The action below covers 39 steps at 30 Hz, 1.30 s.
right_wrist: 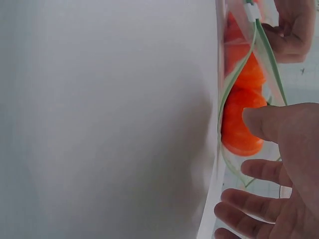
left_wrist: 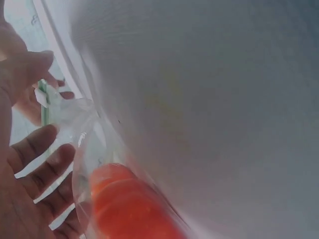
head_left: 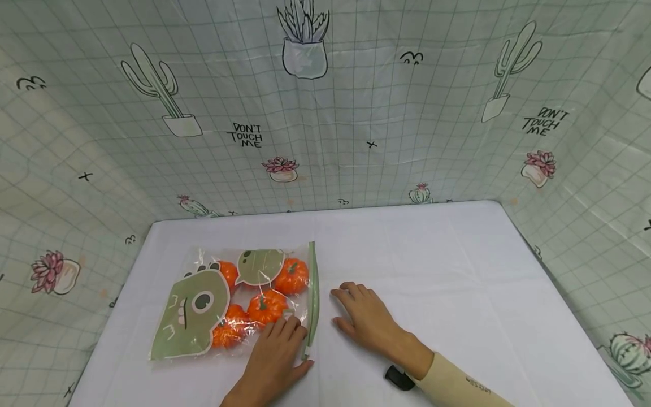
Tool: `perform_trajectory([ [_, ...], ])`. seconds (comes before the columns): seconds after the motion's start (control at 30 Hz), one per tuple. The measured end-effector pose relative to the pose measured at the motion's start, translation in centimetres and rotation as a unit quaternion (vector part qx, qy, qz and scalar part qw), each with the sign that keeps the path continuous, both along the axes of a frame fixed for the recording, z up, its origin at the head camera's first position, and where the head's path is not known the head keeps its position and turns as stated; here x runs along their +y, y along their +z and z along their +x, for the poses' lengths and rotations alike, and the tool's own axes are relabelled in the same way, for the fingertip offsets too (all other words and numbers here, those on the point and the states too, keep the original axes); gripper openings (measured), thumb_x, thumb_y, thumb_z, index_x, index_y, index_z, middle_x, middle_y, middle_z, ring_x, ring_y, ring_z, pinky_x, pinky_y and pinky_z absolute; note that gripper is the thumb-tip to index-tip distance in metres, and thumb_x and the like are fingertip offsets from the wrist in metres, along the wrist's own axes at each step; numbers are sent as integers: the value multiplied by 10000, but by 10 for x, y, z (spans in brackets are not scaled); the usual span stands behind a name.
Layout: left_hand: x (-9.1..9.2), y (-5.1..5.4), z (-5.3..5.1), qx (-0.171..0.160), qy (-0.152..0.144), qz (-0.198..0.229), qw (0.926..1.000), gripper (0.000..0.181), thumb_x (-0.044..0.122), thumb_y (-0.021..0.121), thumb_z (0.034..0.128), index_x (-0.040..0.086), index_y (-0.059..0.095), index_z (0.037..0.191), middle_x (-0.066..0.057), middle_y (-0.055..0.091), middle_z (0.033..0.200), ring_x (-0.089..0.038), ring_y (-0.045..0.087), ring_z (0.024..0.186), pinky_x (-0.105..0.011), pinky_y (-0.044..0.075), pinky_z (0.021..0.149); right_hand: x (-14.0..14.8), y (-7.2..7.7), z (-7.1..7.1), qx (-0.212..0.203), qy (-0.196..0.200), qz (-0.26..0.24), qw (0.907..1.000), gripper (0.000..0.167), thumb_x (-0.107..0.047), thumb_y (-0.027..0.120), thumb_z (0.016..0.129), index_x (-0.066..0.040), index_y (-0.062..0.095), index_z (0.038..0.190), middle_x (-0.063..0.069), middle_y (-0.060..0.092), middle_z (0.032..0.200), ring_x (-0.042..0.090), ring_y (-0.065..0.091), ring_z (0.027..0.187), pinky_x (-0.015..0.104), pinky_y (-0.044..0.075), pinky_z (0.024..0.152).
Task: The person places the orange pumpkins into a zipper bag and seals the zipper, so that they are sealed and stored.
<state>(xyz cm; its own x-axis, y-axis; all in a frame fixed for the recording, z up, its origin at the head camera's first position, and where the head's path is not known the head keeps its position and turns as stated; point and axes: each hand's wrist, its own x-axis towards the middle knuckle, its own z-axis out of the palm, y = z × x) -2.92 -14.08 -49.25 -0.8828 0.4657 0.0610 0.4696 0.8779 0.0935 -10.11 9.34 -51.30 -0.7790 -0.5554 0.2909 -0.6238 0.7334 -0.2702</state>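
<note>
A clear zip bag (head_left: 188, 316) with a green cartoon dinosaur print lies flat on the left of the table. Several orange toy pumpkins (head_left: 268, 305) are inside it. Its green zip edge (head_left: 313, 282) faces right, and in the right wrist view its two strips stand apart, with a white slider (right_wrist: 252, 11) at one end. My left hand (head_left: 277, 356) touches the bag's lower right part with relaxed fingers, thumb beside the zip edge. To the right of that edge my right hand (head_left: 373, 322) is held low, fingers spread, apart from the bag and holding nothing.
A white cloth covers the table (head_left: 458, 271). Behind and at both sides hangs a gridded curtain (head_left: 346, 107) with cactus drawings. A small black device (head_left: 399, 377) is at the right wrist, beside a beige sleeve (head_left: 458, 381).
</note>
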Motion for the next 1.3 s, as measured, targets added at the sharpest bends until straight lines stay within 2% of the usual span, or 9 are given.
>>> perform_trajectory([
  [0.27, -4, 3, -1, 279, -146, -2, 9995, 451, 514, 859, 844, 173, 726, 1107, -5, 651, 1102, -209, 587, 1005, -401, 529, 906, -2, 4, 5, -54, 190, -40, 9998, 545, -303, 840, 903, -94, 629, 1360, 102, 622, 1306, 275, 635, 1142, 451, 542, 961],
  [0.47, -4, 8, 0, 281, -192, 211, 9992, 373, 445, 872, 854, 162, 758, 1069, 0, 664, 1071, -199, 583, 983, -397, 542, 894, -5, 8, 8, -55, 394, -86, 9992, 563, -299, 847, 899, -94, 626, 1374, 92, 616, 1319, 259, 630, 1165, 442, 537, 980],
  [0.6, -6, 8, -1, 531, -202, 421, 9975, 314, 393, 876, 858, 167, 780, 1053, 11, 676, 1051, -189, 604, 988, -402, 549, 896, -6, 10, 10, 83, 556, -246, 9981, 562, -292, 862, 885, -116, 631, 1366, 69, 617, 1316, 237, 633, 1167, 430, 538, 987],
  [0.73, -10, 4, -1, 1035, -194, 642, 9924, 279, 369, 895, 837, 188, 784, 1017, 26, 678, 1022, -175, 628, 986, -397, 545, 883, -7, 11, 12, 273, 869, -453, 9948, 558, -271, 877, 871, -134, 628, 1350, 48, 614, 1313, 213, 629, 1170, 406, 538, 998],
  [0.9, -12, 1, -1, 1585, -159, 875, 9833, 255, 317, 930, 792, 215, 756, 948, 47, 656, 987, -154, 623, 939, -360, 524, 836, -14, 12, 12, 556, 1483, -564, 9858, 563, -289, 906, 842, -150, 639, 1318, 41, 612, 1320, 199, 623, 1180, 380, 530, 1009],
  [1.07, -13, 1, 0, 1795, -113, 1082, 9777, 242, 267, 934, 780, 226, 730, 904, 53, 637, 988, -151, 607, 927, -342, 508, 818, -25, 12, 11, 726, 1873, -439, 9786, 504, -311, 902, 845, -176, 680, 1277, 36, 624, 1320, 193, 625, 1200, 365, 510, 1044],
  [1.3, -14, -1, -2, 2016, -71, 1511, 9677, 232, 202, 927, 769, 210, 726, 884, 53, 641, 981, -158, 595, 913, -351, 500, 801, -36, 11, 5, 965, 2038, -523, 9728, 342, -255, 895, 847, -197, 732, 1142, 8, 650, 1263, 177, 627, 1166, 338, 504, 1026],
])
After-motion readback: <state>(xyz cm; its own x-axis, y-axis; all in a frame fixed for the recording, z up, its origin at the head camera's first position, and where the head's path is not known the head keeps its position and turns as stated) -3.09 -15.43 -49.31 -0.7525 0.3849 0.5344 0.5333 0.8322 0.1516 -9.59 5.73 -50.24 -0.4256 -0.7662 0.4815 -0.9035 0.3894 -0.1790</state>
